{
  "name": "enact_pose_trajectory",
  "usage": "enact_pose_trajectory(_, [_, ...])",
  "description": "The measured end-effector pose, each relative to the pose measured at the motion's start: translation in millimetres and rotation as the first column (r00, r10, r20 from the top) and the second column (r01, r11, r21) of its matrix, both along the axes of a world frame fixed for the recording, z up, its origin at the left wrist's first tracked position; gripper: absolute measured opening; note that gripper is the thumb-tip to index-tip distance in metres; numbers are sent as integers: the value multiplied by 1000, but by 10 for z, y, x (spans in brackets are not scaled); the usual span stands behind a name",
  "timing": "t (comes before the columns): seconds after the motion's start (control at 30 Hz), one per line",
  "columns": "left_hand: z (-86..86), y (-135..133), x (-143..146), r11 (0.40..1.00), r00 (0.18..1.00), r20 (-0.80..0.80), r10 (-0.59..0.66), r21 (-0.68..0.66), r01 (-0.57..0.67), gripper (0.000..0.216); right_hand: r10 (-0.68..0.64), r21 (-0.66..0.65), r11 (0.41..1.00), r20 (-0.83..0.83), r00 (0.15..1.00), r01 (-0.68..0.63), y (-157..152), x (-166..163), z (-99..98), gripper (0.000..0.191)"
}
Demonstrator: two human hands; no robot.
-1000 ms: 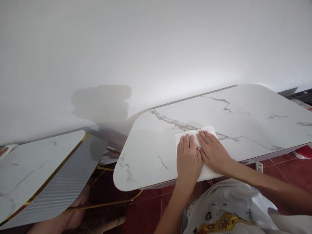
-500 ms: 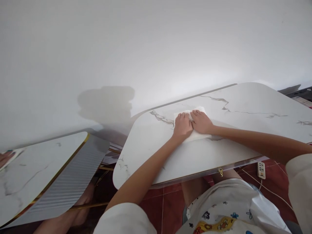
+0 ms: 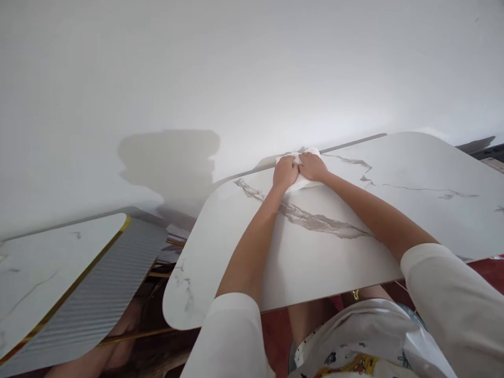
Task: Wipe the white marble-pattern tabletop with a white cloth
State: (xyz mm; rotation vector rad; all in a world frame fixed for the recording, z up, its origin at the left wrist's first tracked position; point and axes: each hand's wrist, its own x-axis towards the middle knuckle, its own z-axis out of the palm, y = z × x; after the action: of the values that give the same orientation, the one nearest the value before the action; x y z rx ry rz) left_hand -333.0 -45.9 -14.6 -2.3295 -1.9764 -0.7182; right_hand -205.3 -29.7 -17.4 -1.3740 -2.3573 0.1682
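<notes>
A folded white cloth [image 3: 305, 183] lies at the far edge of the white marble-patterned table [image 3: 338, 262]. My left hand [image 3: 285, 172] presses down on the left part of it with fingers curled over. Close against it, thumbs nearly touching, my right hand [image 3: 313, 167] grips the right part the same way. Both arms reach out straight across the tabletop. Parts of the cloth are hidden beneath my hands.
A plain white wall [image 3: 252, 73] rises right behind the table. On the left stands a second marble-patterned table [image 3: 51, 262] with a gold edge and a ribbed grey side. Another person's leg [image 3: 122, 336] shows beneath it. A small gold clasp [image 3: 356, 295] hangs under the near edge.
Both hands have pushed the cloth away from me, from the middle of the tabletop to its far edge. A grey-brown vein in the marble pattern is uncovered. The view has shifted slightly.
</notes>
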Motion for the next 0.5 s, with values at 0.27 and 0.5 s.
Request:
enact_pose_trajectory(0.27, [13,252,41,999,998,-43,45,-7,-45,40,-29,-15,999,9,1000,29,212,-1,45,39])
enact_pose_trajectory(0.5, [36,240,302,994,990,-90,108,9,-108,36,-25,-20,999,4,1000,25,330,176,14,38])
